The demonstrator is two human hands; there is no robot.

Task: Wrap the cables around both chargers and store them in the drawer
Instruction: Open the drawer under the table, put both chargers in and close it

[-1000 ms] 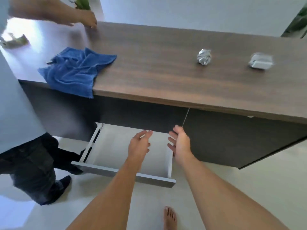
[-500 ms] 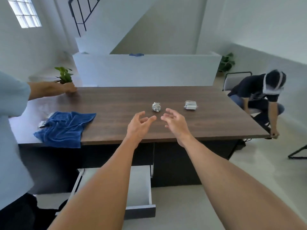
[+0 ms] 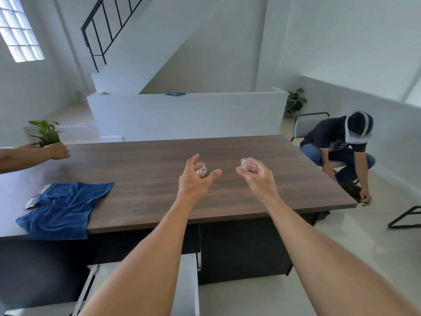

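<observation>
Drawer (image 3: 189, 283) sits pulled out under the desk (image 3: 148, 201), prob. ready to take both chargers. Left hand (image 3: 193, 179) spread wide, gripping nothing, w/ the wrapped charger (image 3: 202, 170) just past its fingers. Right hand (image 3: 257, 176) also loose, unclenched; second charger (image 3: 244, 161) right at its fingertips, contact unclear.

each hand (image 3: 197, 179) (image 3: 255, 176) partly hides a charger (image 3: 201, 170) (image 3: 244, 161).

Bare brown wooden tabletop (image 3: 159, 179) all around the two cable-wrapped white chargers (image 3: 201, 171); crumpled blue towel (image 3: 61, 208) well left; open white drawer (image 3: 189, 283) below, part-hidden by forearms.
</observation>
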